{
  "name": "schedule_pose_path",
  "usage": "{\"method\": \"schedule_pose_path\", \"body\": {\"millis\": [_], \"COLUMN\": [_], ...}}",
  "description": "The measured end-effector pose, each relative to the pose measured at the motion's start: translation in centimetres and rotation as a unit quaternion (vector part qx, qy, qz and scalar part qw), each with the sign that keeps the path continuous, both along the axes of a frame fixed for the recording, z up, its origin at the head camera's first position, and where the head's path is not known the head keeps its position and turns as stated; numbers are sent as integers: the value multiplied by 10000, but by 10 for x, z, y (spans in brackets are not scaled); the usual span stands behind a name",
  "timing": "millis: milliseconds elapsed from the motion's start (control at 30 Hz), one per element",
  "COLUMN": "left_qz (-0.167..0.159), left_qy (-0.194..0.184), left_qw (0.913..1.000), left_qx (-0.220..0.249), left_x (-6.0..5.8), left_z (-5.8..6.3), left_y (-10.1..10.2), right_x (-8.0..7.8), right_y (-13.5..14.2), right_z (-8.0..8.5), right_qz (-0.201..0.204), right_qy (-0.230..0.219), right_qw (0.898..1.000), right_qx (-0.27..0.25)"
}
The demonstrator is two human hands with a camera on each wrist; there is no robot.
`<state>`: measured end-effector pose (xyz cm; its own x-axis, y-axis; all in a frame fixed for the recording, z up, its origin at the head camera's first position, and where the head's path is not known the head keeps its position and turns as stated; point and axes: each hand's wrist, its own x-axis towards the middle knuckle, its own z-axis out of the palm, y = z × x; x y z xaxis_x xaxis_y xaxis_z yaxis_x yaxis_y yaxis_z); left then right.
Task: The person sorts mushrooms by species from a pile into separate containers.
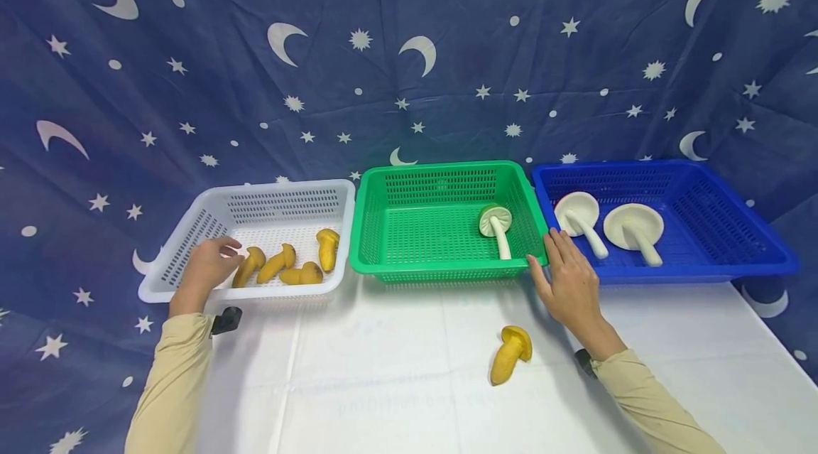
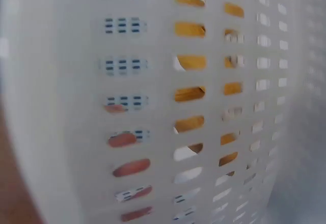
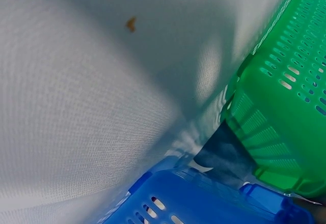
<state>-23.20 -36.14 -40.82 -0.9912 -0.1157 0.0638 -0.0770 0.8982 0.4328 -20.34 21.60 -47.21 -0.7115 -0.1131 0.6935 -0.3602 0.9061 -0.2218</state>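
My left hand [image 1: 209, 266] reaches over the front left of the white basket [image 1: 192, 223], fingers loosely bent and nothing between them. Just right of its fingertips lies a yellow toy mushroom [image 1: 249, 267], among several alike in that basket. Through the slots of the white basket wall [image 2: 76, 81], the left wrist view shows bits of yellow mushroom [image 2: 189, 94] and fingers [image 2: 131, 167]. With fingers extended, my right hand [image 1: 567, 285] rests at the adjoining front corners of the green basket [image 1: 447, 266] and the blue basket [image 1: 690, 271].
One yellow mushroom [image 1: 509, 356] lies on the white tabletop [image 1: 383, 369], in front of the green basket. A green-capped mushroom [image 1: 497, 227] sits inside the green basket. Two white-stemmed mushrooms lie in the blue basket, one with a red-edged cap [image 1: 577, 216]. A starry blue cloth [image 1: 383, 70] hangs behind.
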Motion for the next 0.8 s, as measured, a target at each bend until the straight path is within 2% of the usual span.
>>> {"method": "schedule_pose_path", "body": {"millis": [167, 400, 633, 800], "left_qz": [-246, -483, -596, -945], "left_qy": [644, 1541, 2056, 2397], "left_qw": [9974, 9856, 9752, 9643], "left_qx": [217, 495, 558, 614], "left_x": [8, 18, 25, 31], "left_z": [4, 13, 17, 21], "left_y": [9, 32, 56, 77], "right_x": [0, 0, 1, 1], "right_y": [0, 0, -1, -1], "right_z": [-1, 0, 0, 1], "right_qz": [3, -25, -38, -15], "right_qy": [7, 0, 13, 50], "right_qw": [10000, 10000, 10000, 10000], "right_qx": [11, 28, 25, 6]}}
